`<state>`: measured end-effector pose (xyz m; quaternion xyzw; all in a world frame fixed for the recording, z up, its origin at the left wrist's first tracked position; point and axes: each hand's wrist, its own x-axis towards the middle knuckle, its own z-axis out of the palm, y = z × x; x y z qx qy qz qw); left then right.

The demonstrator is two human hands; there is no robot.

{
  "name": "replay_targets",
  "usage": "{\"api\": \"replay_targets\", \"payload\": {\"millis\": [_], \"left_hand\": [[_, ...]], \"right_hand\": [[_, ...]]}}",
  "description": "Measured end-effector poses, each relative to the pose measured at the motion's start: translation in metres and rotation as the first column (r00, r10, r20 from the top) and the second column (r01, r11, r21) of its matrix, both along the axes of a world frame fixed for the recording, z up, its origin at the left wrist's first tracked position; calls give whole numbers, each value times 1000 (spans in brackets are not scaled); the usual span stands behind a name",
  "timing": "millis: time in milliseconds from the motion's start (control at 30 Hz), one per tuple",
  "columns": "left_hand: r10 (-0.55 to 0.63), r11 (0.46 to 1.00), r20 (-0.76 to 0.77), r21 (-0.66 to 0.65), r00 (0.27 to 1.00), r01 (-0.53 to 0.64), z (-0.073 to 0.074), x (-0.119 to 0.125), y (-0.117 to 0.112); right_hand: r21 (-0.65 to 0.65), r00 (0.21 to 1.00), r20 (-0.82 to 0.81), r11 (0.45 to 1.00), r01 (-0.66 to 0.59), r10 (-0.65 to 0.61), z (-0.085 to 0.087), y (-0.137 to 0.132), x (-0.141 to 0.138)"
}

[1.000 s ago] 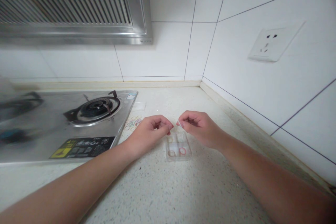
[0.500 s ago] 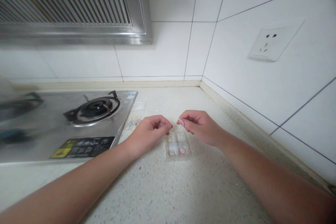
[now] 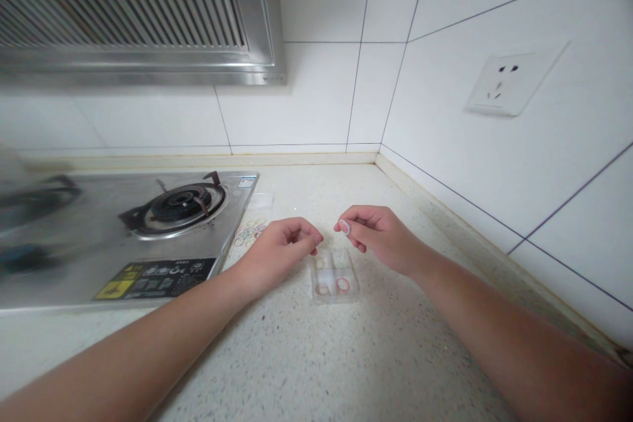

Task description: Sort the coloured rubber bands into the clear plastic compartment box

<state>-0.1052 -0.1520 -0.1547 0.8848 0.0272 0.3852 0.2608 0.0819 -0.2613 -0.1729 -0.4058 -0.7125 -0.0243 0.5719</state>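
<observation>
In the head view, my right hand [image 3: 368, 234] pinches a small whitish hair tie [image 3: 345, 227] between thumb and index finger. Facing it, my left hand [image 3: 291, 241] has its thumb and fingertips pressed together, and anything between them is too small to make out. Just below both hands a clear plastic divided box [image 3: 335, 300] lies on the counter. One near compartment has a red hair tie [image 3: 343, 285], the other a brownish one [image 3: 322, 289]. A yellowish one [image 3: 319, 263] shows in the far left compartment. Beyond my left wrist lies a loose pile of several coloured hair ties [image 3: 250, 233].
A steel gas stove [image 3: 106, 211] with a black burner takes up the left. A clear flat plastic piece [image 3: 262, 200] lies by its edge. The speckled counter [image 3: 316, 362] meets tiled walls, with a range hood [image 3: 148, 66] overhead and a socket [image 3: 514, 82] at right.
My right hand has turned and risen slightly, and the whitish hair tie in its pinch shows more as a full loop. My left hand stays almost in place.
</observation>
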Motion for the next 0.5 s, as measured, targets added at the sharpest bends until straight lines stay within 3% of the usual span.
{"api": "replay_targets", "payload": {"millis": [500], "left_hand": [[23,999,-20,26,1000,-22,-1,0,5]], "right_hand": [[26,999,-16,999,-48,48,1,-2,-1]]}}
